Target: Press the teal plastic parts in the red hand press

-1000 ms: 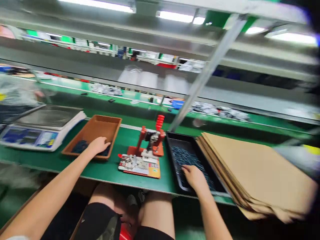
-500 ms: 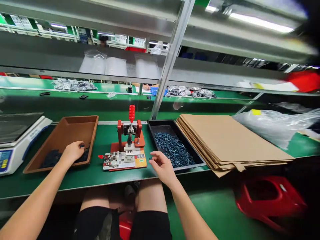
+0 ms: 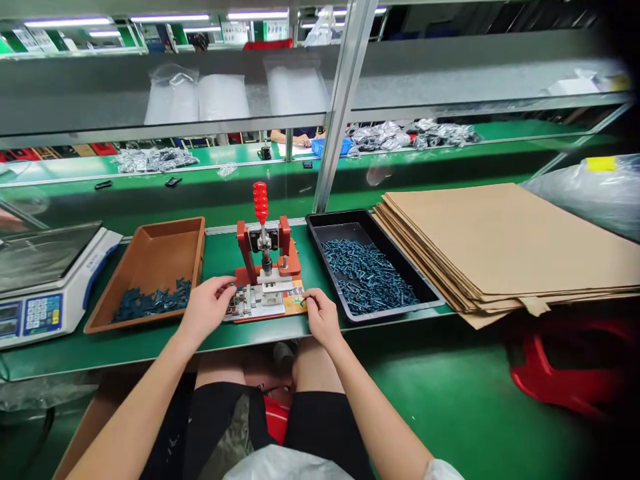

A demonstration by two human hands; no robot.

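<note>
A toggle clamp fixture [image 3: 267, 257] with a red upright handle stands in front of me on the green bench. My left hand [image 3: 209, 308] is at the left end of its metal slide base [image 3: 257, 301], thumb and fingers closed together there; whatever lies between them is hidden. At the base's right end, my right hand [image 3: 323, 317] pinches a small dark pin [image 3: 303, 301] over the yellow-orange plate [image 3: 294, 299]. To the left, a brown tray [image 3: 143, 243] holds small dark blue pieces [image 3: 153, 303]. A black tray [image 3: 325, 227] on the right holds many dark pins [image 3: 370, 273].
A weighing scale [image 3: 55, 280] stands at the far left. Stacked cardboard sheets [image 3: 500, 247] lie right of the black tray, with a plastic bag [image 3: 595, 193] behind. A metal post [image 3: 345, 100] and a shelf rise beyond the bench. A red stool [image 3: 555, 380] is at lower right.
My left hand has left the brown tray and moved right to the fixture's left end. My right hand has come up to the fixture's right end. The camera view has shifted.
</note>
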